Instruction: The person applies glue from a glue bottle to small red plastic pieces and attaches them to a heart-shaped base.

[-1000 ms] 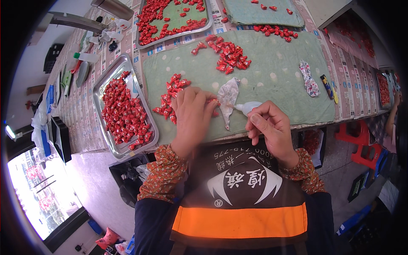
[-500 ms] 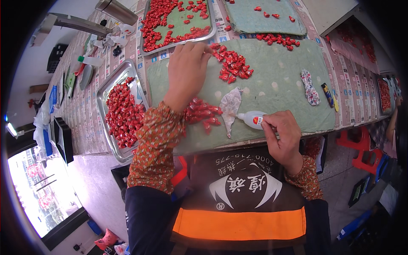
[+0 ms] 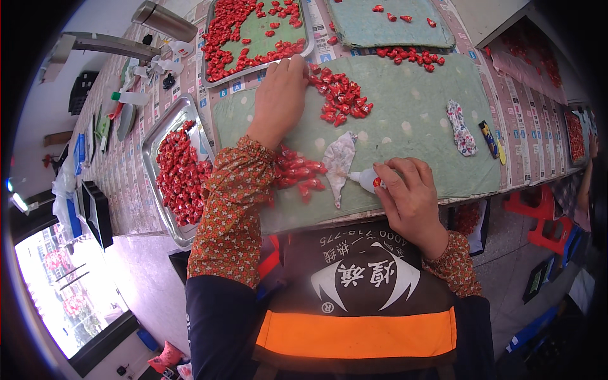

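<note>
My right hand is wrapped round a small white squeeze bottle. The bottle's narrow nozzle points left, at the edge of a crumpled white cloth on the green mat. My left hand is by the near edge of the far steel tray, beside a pile of small shiny red pieces. Its fingers are curled together and the tips mostly hidden, so what they hold, if anything, does not show. Another cluster of red pieces, somewhat blurred, lies by my left sleeve.
A steel tray heaped with red pieces stands at the left. Beyond the mat are a larger steel tray and a pale blue padded board. A floral cloth roll and a dark lighter-like object lie at right.
My right hand has moved slightly left and up, covering more of the bottle. My left hand stays near the red pile, shifted slightly. The whole view has moved a little.
</note>
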{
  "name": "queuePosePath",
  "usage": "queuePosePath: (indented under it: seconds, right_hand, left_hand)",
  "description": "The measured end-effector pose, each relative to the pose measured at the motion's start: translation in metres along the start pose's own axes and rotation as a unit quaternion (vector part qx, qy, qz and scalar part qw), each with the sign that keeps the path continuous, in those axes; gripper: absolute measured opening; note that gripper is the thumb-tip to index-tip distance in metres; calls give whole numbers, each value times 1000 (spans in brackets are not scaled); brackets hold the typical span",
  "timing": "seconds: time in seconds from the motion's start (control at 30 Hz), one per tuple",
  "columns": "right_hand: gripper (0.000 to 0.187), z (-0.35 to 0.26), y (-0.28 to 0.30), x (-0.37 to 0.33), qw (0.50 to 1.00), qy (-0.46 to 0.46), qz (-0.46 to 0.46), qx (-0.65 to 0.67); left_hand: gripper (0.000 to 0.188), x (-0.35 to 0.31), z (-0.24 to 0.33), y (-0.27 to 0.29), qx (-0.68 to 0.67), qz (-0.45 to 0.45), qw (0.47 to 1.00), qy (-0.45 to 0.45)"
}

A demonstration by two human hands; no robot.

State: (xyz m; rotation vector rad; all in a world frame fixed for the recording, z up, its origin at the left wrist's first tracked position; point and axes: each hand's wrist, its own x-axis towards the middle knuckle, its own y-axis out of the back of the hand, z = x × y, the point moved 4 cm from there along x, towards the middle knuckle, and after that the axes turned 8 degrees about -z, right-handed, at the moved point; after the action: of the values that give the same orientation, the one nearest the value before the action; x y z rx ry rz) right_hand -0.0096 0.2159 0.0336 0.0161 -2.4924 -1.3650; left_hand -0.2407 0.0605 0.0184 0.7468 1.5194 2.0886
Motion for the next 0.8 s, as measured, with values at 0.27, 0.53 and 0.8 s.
queuePosePath:
  seconds: [0.27,0.53,0.8]
  right_hand:
    - [54,-5,-13,0,996,3,-84,-19]
    - [58,-1,-13,-1,996,25,-82,-38]
    - [41,15,6,-3,869,-165,-44,465]
  left_hand:
    - [14,-9,-10,4,-209,-10,976,62]
    - [23,-53,19,17,-810,-72,576,88]
    - [37,-113,64,15,-919,-124,336,166]
